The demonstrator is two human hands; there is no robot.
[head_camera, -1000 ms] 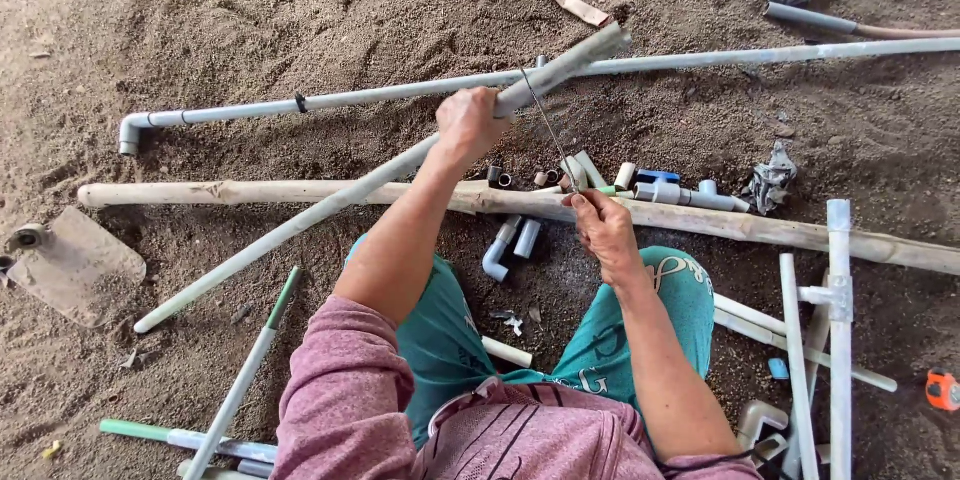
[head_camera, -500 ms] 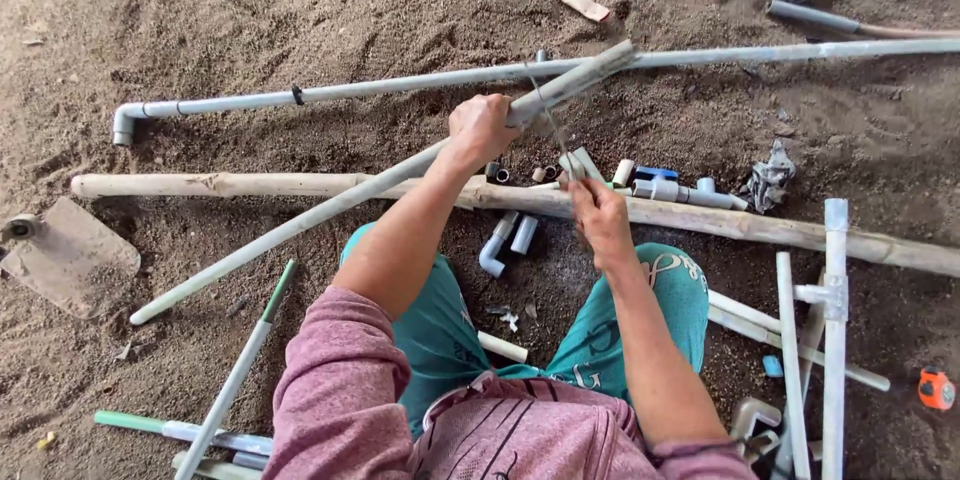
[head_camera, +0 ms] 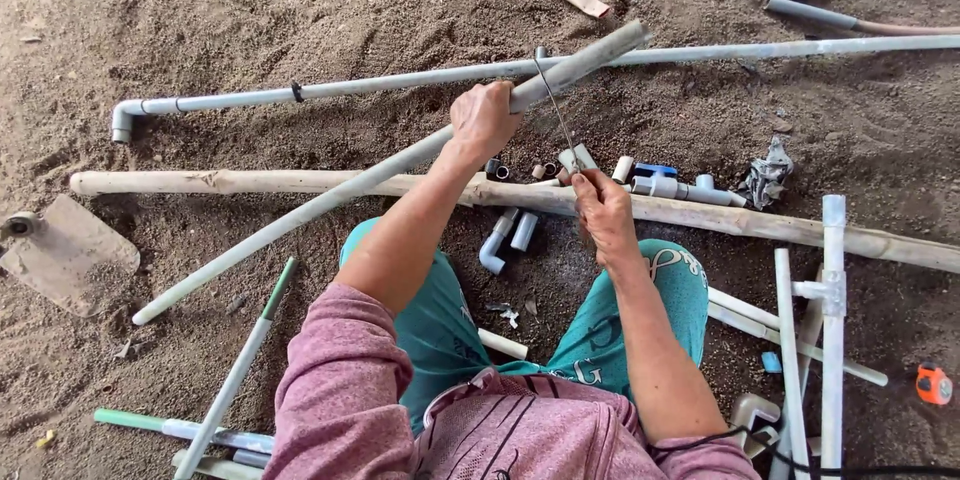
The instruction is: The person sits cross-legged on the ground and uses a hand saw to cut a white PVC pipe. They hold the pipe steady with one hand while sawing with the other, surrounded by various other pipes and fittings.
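My left hand (head_camera: 483, 120) grips a long grey plastic pipe (head_camera: 300, 215) near its raised far end and holds it slanted above the ground. My right hand (head_camera: 603, 210) pinches the near end of a thin saw blade (head_camera: 553, 105). The blade lies across the pipe just right of my left hand. My knees in green trousers are below the hands.
A wooden pole (head_camera: 250, 182) lies across the sandy ground under the hands. Beyond it lies a long pipe with an elbow (head_camera: 300, 92). Small fittings (head_camera: 670, 185), two short pipe pieces (head_camera: 497, 240), a pipe frame (head_camera: 830, 290), an orange tape measure (head_camera: 933, 385) and a flat trowel (head_camera: 60, 250) lie around.
My right hand has drawn the blade a little back and forth across the pipe. My left hand keeps its grip on the pipe in the same place.
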